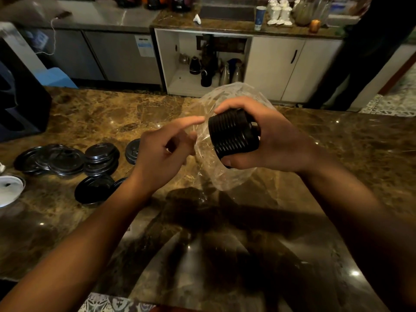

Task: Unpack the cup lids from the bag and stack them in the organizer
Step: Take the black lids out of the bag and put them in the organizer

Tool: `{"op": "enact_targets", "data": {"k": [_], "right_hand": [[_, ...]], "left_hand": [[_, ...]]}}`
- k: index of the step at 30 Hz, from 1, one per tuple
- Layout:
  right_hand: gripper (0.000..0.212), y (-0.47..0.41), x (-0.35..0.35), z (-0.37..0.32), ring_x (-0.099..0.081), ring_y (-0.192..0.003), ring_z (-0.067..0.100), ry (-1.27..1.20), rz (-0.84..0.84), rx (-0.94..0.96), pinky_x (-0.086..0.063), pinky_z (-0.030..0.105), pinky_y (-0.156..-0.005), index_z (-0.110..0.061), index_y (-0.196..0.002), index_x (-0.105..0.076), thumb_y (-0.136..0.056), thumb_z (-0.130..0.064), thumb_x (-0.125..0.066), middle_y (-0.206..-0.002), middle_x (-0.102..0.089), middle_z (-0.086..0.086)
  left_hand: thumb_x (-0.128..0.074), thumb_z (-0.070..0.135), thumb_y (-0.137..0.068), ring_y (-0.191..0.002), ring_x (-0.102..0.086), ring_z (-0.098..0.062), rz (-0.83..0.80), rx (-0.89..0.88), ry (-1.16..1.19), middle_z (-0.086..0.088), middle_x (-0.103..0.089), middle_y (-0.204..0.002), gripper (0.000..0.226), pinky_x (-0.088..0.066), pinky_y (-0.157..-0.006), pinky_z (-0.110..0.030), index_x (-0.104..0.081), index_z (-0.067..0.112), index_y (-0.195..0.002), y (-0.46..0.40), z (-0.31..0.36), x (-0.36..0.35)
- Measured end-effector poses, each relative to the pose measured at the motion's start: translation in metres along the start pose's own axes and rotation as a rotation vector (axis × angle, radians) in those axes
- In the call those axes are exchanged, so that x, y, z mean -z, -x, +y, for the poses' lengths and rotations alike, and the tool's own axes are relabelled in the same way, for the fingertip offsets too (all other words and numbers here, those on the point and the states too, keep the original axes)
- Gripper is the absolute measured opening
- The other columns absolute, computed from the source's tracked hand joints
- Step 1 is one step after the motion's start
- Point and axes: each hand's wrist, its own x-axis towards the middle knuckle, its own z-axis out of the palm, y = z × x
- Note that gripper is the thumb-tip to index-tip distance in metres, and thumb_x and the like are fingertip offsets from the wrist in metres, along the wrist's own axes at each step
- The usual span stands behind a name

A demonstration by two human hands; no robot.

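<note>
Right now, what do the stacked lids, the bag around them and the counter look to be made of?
Stack of black lids: likely thin moulded plastic, matte-to-satin, with ribbed nested rims; the right hand grips it.
Bag: clear thin plastic film, crinkled and glinting; the left hand is at its edge.
Counter: polished brown veined stone, probably marble or a look-alike, showing mirror-like light spots.

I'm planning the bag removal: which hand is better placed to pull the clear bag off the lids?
Probably the left hand. It holds nothing and its fingers sit at the plastic bag, while the right hand already grips the stack of black lids.
</note>
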Motion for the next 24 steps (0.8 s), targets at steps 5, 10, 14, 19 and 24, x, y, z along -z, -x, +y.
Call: {"op": "enact_targets", "data": {"k": [5, 10, 14, 19, 24], "right_hand": [[0.107, 0.005, 0.002, -0.014, -0.051, -0.118, -0.002, 0.158, 0.011, -0.08, -0.042, 0.005, -0.086, -0.036, -0.156, -0.035, -0.065, -0.043, -0.091, -0.142, -0.051, -0.014], [0.118, 0.005, -0.01, -0.027, -0.044, -0.123, -0.001, 0.251, 0.025, -0.028, -0.038, 0.009, -0.087, -0.043, -0.162, -0.016, -0.068, -0.049, -0.086, -0.158, -0.041, -0.01], [0.117, 0.003, -0.02, -0.03, -0.044, -0.119, -0.007, 0.24, 0.002, 0.013, -0.045, 0.007, -0.084, -0.044, -0.163, -0.012, -0.073, -0.049, -0.086, -0.163, -0.028, -0.012], [0.119, 0.005, -0.029, -0.029, -0.036, -0.139, -0.002, 0.283, 0.087, 0.065, -0.041, 0.011, -0.095, -0.037, -0.165, -0.014, -0.073, -0.053, -0.087, -0.173, -0.018, -0.004], [0.11, 0.012, -0.037, -0.027, -0.035, -0.148, 0.001, 0.148, 0.192, 0.107, -0.036, 0.013, -0.111, -0.028, -0.161, -0.032, -0.072, -0.055, -0.09, -0.165, -0.034, -0.005]], "left_hand": [[-0.051, 0.039, -0.104, -0.064, -0.073, -0.022, -0.003, 0.199, 0.278, -0.004, -0.077, -0.088, 0.043, -0.054, -0.055, -0.026, -0.058, 0.021, -0.141, 0.007, 0.025, 0.002], [-0.052, 0.052, -0.098, -0.088, -0.079, -0.024, -0.045, 0.299, 0.428, -0.004, -0.074, -0.118, 0.061, -0.063, -0.06, -0.035, -0.043, 0.027, -0.152, 0.008, 0.05, 0.003], [-0.056, 0.065, -0.086, -0.106, -0.074, -0.007, -0.034, 0.386, 0.438, 0.017, -0.072, -0.118, 0.07, -0.065, -0.078, -0.034, -0.048, 0.034, -0.149, 0.004, 0.062, 0.001], [-0.073, 0.058, -0.077, -0.115, -0.069, -0.002, -0.015, 0.407, 0.476, 0.024, -0.067, -0.124, 0.078, -0.06, -0.088, -0.024, -0.047, 0.041, -0.149, 0.002, 0.065, -0.003], [-0.071, 0.027, -0.089, -0.112, -0.073, -0.02, 0.03, 0.44, 0.753, 0.005, -0.076, -0.115, 0.07, -0.06, -0.082, -0.03, -0.044, 0.03, -0.154, 0.006, 0.059, 0.002]]}}
